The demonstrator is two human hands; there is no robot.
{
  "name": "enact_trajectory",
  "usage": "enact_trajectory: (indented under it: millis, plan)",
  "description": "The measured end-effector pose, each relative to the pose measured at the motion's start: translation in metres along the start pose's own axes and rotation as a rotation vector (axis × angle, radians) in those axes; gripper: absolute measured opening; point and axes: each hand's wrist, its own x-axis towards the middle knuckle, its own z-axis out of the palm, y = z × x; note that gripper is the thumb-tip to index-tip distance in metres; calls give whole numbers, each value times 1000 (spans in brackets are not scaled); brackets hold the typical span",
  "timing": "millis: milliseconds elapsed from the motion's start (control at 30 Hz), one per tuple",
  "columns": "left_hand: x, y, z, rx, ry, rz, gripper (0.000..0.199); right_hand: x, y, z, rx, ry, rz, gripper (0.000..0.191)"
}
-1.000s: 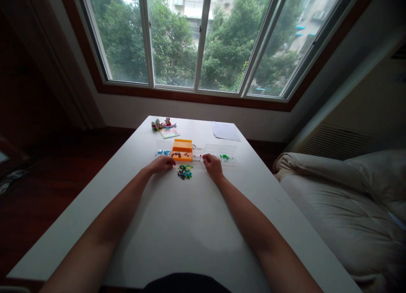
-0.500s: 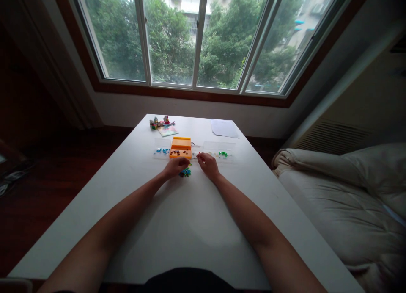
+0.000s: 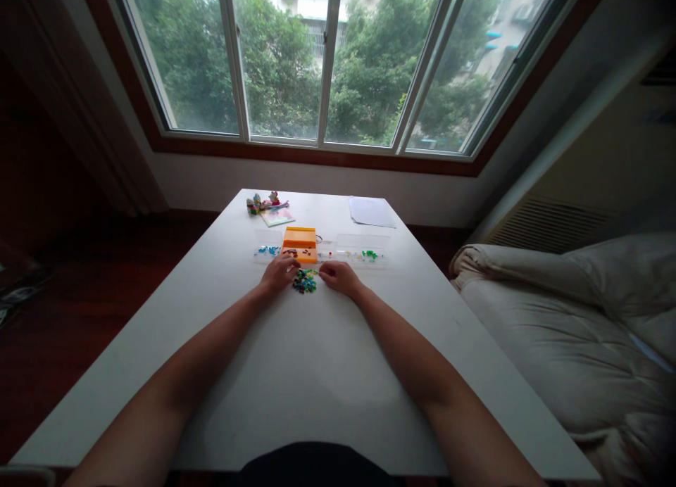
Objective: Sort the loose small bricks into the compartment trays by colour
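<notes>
A loose pile of tiny green, blue, yellow and dark pieces (image 3: 305,281), probably small building bricks, lies on the white table between my hands. At its left edge is my left hand (image 3: 278,273), fingers curled together in front of the orange box. My right hand (image 3: 341,276) rests at the pile's right edge, thumb and fingers pinched; anything in either grip is too small to make out. Just behind, the open orange box (image 3: 301,236) holds brown pieces (image 3: 290,253). Blue pieces (image 3: 268,250) lie in a clear tray on its left, green pieces (image 3: 369,254) in another on its right.
Small colourful figures (image 3: 263,203) stand at the table's far left beside a printed card (image 3: 277,217). White sheets of paper (image 3: 370,212) lie at the far right. A beige padded couch (image 3: 533,318) flanks the table's right side, and a window fills the wall ahead.
My left hand has shifted left, uncovering more of the pile. My right hand has come down and slightly nearer, from by the trays to the pile's edge.
</notes>
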Motion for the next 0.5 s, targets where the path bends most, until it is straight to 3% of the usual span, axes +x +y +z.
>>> enact_trajectory:
  millis: [267, 367, 500]
  plan:
    - [2, -19, -15, 174, -88, -124, 18, 1, -17, -1, 30, -228, -93, 9]
    - [2, -24, -17, 192, -119, -185, 21, 2, -16, 0, 8, -222, -132, 4]
    - [2, -24, -17, 172, -130, -162, 24, 3, -11, 5, 49, -179, -146, 4]
